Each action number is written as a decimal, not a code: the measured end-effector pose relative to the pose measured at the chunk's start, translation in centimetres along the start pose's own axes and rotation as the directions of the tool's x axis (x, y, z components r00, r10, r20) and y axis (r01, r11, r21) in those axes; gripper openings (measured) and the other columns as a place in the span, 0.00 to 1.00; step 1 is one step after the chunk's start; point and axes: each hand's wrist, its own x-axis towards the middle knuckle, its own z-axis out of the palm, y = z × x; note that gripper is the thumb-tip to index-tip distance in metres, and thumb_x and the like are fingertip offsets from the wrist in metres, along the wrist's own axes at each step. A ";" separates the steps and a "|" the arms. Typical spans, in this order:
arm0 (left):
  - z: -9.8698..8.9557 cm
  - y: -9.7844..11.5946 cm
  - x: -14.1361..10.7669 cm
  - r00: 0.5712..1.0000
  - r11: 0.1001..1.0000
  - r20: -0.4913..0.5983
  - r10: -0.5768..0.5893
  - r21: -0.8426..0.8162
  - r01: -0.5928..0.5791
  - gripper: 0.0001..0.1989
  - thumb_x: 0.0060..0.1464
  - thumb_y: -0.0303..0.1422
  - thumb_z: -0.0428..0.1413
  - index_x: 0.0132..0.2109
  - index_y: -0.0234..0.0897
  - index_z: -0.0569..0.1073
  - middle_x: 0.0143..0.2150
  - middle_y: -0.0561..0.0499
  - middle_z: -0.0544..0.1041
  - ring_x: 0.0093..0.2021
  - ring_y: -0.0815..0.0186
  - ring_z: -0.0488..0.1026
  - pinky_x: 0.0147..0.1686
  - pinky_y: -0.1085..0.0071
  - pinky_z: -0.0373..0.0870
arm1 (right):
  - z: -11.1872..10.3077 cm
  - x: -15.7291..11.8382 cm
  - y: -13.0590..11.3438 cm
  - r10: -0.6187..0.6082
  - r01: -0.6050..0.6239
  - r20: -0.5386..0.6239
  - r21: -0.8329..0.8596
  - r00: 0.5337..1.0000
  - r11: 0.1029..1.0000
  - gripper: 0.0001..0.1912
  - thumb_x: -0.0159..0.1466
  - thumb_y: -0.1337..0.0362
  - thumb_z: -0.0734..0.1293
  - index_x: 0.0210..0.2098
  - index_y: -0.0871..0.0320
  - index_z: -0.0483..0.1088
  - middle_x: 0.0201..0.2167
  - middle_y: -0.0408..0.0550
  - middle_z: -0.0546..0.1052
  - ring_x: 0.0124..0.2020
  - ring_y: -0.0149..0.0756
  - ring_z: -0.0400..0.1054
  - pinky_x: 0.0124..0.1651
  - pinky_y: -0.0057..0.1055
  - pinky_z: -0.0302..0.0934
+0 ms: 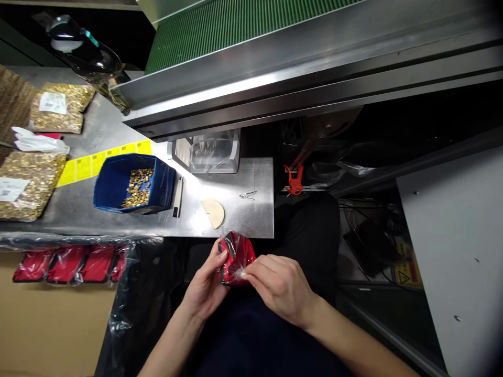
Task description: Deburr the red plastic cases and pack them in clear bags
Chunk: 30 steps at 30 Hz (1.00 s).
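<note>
A red and black item in clear plastic wrap (238,254) is held over the lap, just off the table's front edge. My left hand (208,288) grips it from the left, with the thumb on its near face. With fingers pinched, my right hand (277,283) holds the gathered clear plastic at the item's lower right. Just beyond the item, a beige half-round piece (214,213) lies on the metal table (261,222). A small metal tool (248,195) rests to its right, and a slim white-and-black tool (178,197) to its left.
A blue bin (113,183) holds small brass parts. Bags of brass parts (29,183) and a yellow label strip (92,165) lie left. Wrapped red items (66,264) sit in a box lower left. A green conveyor (220,26) spans the top; an orange tool (294,180) hangs right.
</note>
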 end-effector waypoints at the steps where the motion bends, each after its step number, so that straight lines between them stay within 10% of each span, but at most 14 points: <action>1: 0.0 0.1 -0.1 1.000 1.000 0.006 0.011 0.027 -0.012 0.17 0.61 0.26 0.62 0.56 0.40 0.73 0.47 0.49 0.78 0.43 0.65 0.77 0.47 0.69 0.75 | 0.0 -0.1 0.0 0.007 -0.007 -0.003 -0.019 1.000 1.000 0.08 0.73 0.65 0.63 0.41 0.56 0.74 0.34 0.44 0.79 0.34 0.33 0.70 0.40 0.31 0.59; 7: 0.6 0.3 -1.2 0.979 0.953 0.029 0.204 0.223 -0.205 0.29 0.51 0.23 0.68 0.55 0.48 0.69 0.48 0.51 0.76 0.46 0.62 0.76 0.46 0.68 0.76 | -0.1 -0.2 -0.3 0.255 -0.258 0.043 0.105 0.966 0.960 0.09 0.73 0.63 0.64 0.38 0.55 0.75 0.32 0.42 0.78 0.31 0.31 0.70 0.37 0.29 0.58; 12: 1.1 0.6 -2.6 0.952 0.926 0.175 0.250 0.244 -0.288 0.19 0.45 0.31 0.71 0.43 0.41 0.73 0.65 0.46 0.69 0.64 0.43 0.66 0.58 0.57 0.71 | -0.1 0.4 0.3 0.545 -0.614 0.290 0.453 0.787 0.646 0.13 0.70 0.58 0.65 0.33 0.57 0.75 0.27 0.43 0.79 0.28 0.31 0.74 0.30 0.24 0.60; 15: 1.0 0.6 -3.0 0.946 0.965 0.248 0.211 0.103 -0.242 0.16 0.51 0.39 0.67 0.44 0.39 0.75 0.52 0.42 0.77 0.64 0.44 0.67 0.59 0.55 0.71 | 0.4 0.6 1.1 0.580 -0.658 0.346 0.560 0.738 0.503 0.13 0.69 0.57 0.66 0.34 0.59 0.75 0.29 0.45 0.80 0.30 0.33 0.76 0.32 0.25 0.64; 18: 0.8 -0.3 -2.7 0.953 0.974 0.212 0.216 -0.113 -0.195 0.14 0.54 0.33 0.66 0.46 0.39 0.74 0.30 0.52 0.74 0.45 0.59 0.78 0.59 0.62 0.72 | 0.8 0.9 1.5 0.584 -0.632 0.319 0.617 0.746 0.469 0.13 0.68 0.57 0.67 0.34 0.60 0.75 0.30 0.46 0.80 0.31 0.33 0.75 0.34 0.26 0.65; 22: 0.4 -1.9 -1.5 0.993 0.961 0.078 0.090 -0.270 -0.066 0.08 0.61 0.31 0.64 0.45 0.36 0.74 0.27 0.60 0.68 0.17 0.80 0.61 0.29 0.79 0.74 | 0.6 1.2 1.1 0.551 -0.606 0.326 0.649 0.768 0.460 0.12 0.67 0.57 0.68 0.34 0.61 0.75 0.29 0.45 0.79 0.29 0.31 0.71 0.33 0.25 0.63; 24: 0.3 -2.4 -0.9 0.999 0.984 0.002 0.039 -0.172 -0.039 0.09 0.63 0.35 0.63 0.45 0.35 0.75 0.26 0.60 0.67 0.18 0.79 0.62 0.23 0.81 0.68 | 0.3 1.1 0.8 0.549 -0.606 0.313 0.615 0.775 0.505 0.11 0.67 0.58 0.69 0.34 0.60 0.76 0.27 0.43 0.78 0.27 0.29 0.70 0.31 0.24 0.60; 30: -0.3 -2.8 -1.1 0.992 0.979 -0.123 -0.042 0.193 0.065 0.22 0.62 0.41 0.63 0.60 0.41 0.72 0.51 0.47 0.77 0.49 0.61 0.76 0.47 0.68 0.75 | -0.7 0.3 0.3 0.470 -0.505 0.248 0.650 0.847 0.568 0.06 0.67 0.66 0.69 0.33 0.57 0.78 0.33 0.41 0.81 0.36 0.30 0.74 0.42 0.23 0.64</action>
